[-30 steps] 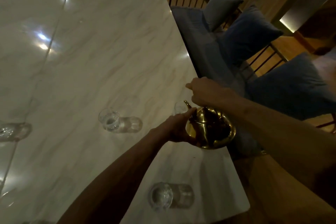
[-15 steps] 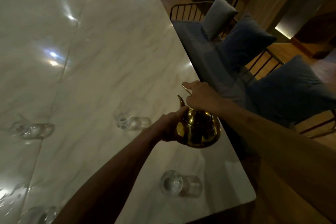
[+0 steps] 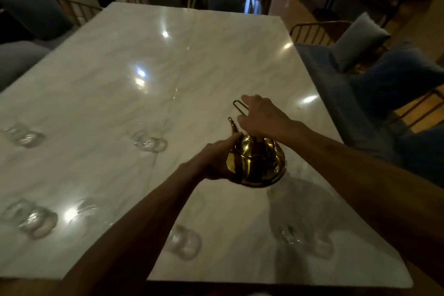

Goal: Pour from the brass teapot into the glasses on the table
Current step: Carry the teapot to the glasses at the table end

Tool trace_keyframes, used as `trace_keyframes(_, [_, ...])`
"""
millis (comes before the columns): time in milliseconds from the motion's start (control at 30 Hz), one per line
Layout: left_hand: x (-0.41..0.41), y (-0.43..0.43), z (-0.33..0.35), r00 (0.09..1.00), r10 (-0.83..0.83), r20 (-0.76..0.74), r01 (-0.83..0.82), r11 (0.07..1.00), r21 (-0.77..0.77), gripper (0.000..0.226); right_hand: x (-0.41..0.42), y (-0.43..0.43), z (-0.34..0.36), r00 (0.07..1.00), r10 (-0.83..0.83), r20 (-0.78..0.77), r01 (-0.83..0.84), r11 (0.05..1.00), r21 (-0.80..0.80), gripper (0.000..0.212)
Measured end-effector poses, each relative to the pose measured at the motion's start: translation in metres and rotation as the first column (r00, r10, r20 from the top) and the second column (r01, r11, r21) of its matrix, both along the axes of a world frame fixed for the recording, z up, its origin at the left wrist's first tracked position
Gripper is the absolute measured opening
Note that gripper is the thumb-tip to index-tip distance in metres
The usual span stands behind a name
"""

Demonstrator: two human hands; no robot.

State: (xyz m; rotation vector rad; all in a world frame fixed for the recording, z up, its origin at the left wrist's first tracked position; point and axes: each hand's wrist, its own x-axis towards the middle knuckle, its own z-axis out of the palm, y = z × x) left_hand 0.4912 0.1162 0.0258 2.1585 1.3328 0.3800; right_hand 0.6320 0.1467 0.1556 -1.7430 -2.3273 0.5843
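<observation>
my right hand [image 3: 262, 119] grips the wire handle [image 3: 237, 105] of the brass teapot [image 3: 258, 163]; my left hand [image 3: 215, 161] cups its side. a glass [image 3: 150, 143] stands left of the teapot, well apart.

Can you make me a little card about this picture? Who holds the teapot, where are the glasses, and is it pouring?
Teapot: brass teapot, held up over the marble table
Right hand: grips the wire handle
Left hand: holds the pot's side
Spout: points up, no stream seen
Glasses: several blurry ones stand on the table, such as the middle glass
</observation>
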Motion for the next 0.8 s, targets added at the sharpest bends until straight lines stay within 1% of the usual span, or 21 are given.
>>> trace_keyframes(100, [-0.056,-0.019,0.001,0.997,0.071,-0.005,-0.071,0.997,0.002,0.126,-0.055,-0.009,-0.002,0.998,0.051,-0.035,-0.051,0.999,0.014,0.047])
trace_keyframes(267, [-0.147,-0.06,0.002,0.981,0.191,0.045,-0.193,0.981,0.036,0.121,-0.146,-0.03,-0.004,0.987,0.141,-0.084,-0.14,0.99,0.01,0.048])
trace_keyframes(367, [-0.196,-0.086,0.0,0.961,0.271,0.057,-0.273,0.961,0.035,0.122,-0.2,-0.042,-0.006,0.972,0.216,-0.095,-0.216,0.976,0.008,0.042])
trace_keyframes(500, [-0.254,-0.115,-0.002,0.919,0.388,0.074,-0.391,0.92,0.027,0.122,-0.267,-0.054,-0.01,0.936,0.326,-0.133,-0.329,0.944,-0.003,0.043])
trace_keyframes(667, [-0.315,-0.145,-0.001,0.841,0.534,0.083,-0.538,0.842,0.034,0.123,-0.344,-0.063,-0.013,0.875,0.457,-0.16,-0.463,0.886,0.003,0.045])
trace_keyframes(800, [-0.36,-0.154,-0.005,0.79,0.609,0.07,-0.61,0.792,-0.001,0.125,-0.395,-0.068,-0.016,0.848,0.497,-0.184,-0.504,0.864,0.006,0.039])
